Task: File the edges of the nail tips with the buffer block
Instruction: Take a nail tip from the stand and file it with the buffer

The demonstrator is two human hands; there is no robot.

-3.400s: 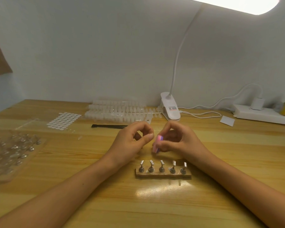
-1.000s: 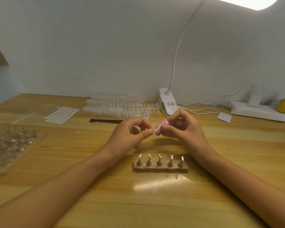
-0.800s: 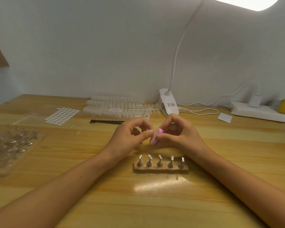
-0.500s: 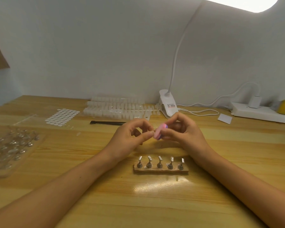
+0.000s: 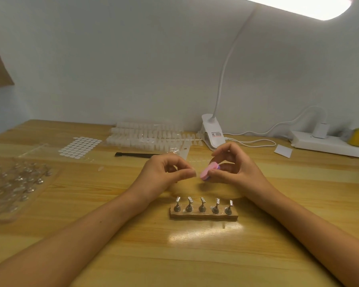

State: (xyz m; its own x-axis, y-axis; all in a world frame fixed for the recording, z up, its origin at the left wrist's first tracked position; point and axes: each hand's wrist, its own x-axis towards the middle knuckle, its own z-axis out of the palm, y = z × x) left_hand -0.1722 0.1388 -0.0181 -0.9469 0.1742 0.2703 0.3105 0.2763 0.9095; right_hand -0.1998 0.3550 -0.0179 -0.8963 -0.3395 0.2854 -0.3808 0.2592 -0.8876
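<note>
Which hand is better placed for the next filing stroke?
Right. The right hand grips the pink buffer block, its end beside the pinched fingertips of the left hand; the nail tip is too small to see.

The left forearm (image 5: pixel 81 241) fills the lower left of the frame and the right forearm (image 5: pixel 309 230) the lower right, both bare to the wrist. The left hand (image 5: pixel 164 175) and right hand (image 5: pixel 234 170) are bare too, with short, plain fingernails.
</note>
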